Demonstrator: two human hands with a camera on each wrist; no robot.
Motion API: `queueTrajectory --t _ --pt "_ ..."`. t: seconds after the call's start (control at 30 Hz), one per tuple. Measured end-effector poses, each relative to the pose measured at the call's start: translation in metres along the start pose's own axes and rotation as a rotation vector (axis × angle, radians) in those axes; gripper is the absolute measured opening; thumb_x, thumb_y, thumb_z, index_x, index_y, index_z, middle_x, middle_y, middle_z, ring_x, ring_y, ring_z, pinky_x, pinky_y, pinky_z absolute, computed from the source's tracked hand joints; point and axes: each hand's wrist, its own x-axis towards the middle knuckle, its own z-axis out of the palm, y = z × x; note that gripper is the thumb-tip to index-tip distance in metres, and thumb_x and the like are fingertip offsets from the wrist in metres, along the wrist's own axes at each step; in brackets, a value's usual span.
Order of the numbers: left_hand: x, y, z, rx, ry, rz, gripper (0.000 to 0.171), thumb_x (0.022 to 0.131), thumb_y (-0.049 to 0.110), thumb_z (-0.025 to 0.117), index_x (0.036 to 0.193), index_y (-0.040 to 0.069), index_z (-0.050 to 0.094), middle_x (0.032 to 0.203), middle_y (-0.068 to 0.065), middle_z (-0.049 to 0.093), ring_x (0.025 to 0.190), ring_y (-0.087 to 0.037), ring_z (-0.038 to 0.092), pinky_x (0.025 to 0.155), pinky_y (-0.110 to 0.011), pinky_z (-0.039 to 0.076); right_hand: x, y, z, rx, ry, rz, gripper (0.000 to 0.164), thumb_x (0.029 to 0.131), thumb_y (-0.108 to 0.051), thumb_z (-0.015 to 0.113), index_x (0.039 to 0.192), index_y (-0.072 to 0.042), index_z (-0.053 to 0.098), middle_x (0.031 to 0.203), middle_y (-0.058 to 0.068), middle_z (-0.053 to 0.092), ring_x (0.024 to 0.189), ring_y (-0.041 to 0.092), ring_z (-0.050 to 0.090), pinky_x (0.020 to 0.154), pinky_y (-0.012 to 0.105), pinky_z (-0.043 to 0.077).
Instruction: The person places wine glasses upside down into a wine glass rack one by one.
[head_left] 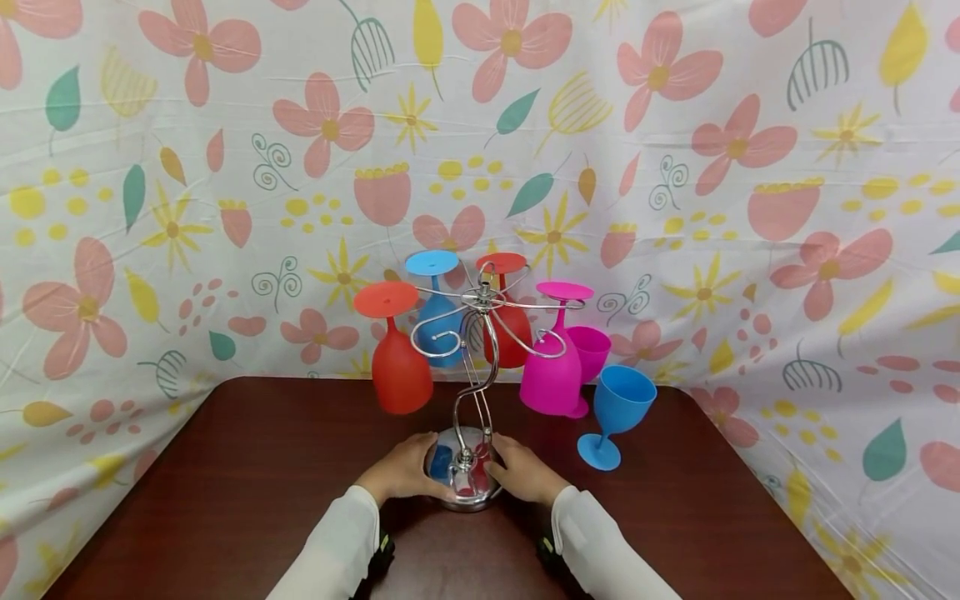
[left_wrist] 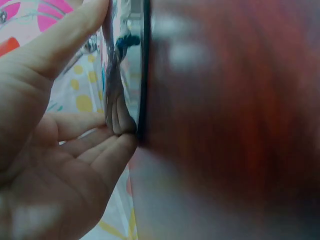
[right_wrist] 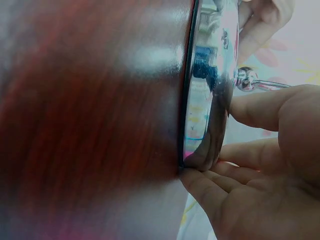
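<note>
A chrome wine glass rack [head_left: 474, 502] stands on the table with curling wire arms at its top. My left hand [head_left: 403, 469] holds its round base from the left, and my right hand [head_left: 529, 472] holds it from the right. In each wrist view, thumb and fingers lie around the shiny rim [left_wrist: 122, 75]. Upside down from the arms hang a red goblet [head_left: 402, 372] at left, a blue goblet [head_left: 437, 329] and another red goblet [head_left: 513, 337] behind, and a pink goblet [head_left: 551, 379] at right.
Right of the rack, a blue goblet [head_left: 624, 400] stands upright on the dark wooden table [head_left: 240, 483]. Behind the hanging pink one stands a second pink goblet [head_left: 592, 352], partly hidden. A flowered cloth [head_left: 330, 208] hangs at the back and sides.
</note>
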Motion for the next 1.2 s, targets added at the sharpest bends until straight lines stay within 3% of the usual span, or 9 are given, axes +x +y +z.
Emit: queueTrajectory --t 0.27,0.9,1.2 --pt "0.003 -0.004 -0.008 -0.015 -0.073 0.002 0.107 0.071 0.037 0.090 0.149 -0.011 0.034 0.153 -0.028 0.036 0.140 -0.043 0.035 0.112 -0.057 0.032 -0.007 -0.003 -0.002 0.004 -0.053 0.057 0.062 0.101 -0.019 0.059 0.147 0.014 0.035 0.152 0.033 0.033 0.141 0.045 0.032 0.113 0.058 0.029" --pt "-0.007 -0.001 -0.004 0.001 -0.035 -0.007 0.100 0.076 0.037 0.088 0.148 -0.011 0.037 0.153 -0.030 0.035 0.140 -0.044 0.035 0.111 -0.058 0.033 -0.008 -0.001 0.000 0.039 -0.026 0.055 0.060 0.101 -0.019 0.060 0.147 0.012 0.038 0.152 0.032 0.035 0.141 0.045 0.033 0.112 0.059 0.029" --pt "-0.014 0.000 0.001 0.020 -0.028 0.018 0.090 0.082 0.039 0.083 0.146 -0.010 0.042 0.154 -0.029 0.033 0.140 -0.044 0.034 0.110 -0.059 0.034 -0.025 -0.001 -0.014 0.011 -0.061 0.082 0.065 0.099 -0.026 0.065 0.148 0.008 0.040 0.153 0.028 0.036 0.140 0.045 0.035 0.110 0.059 0.033"
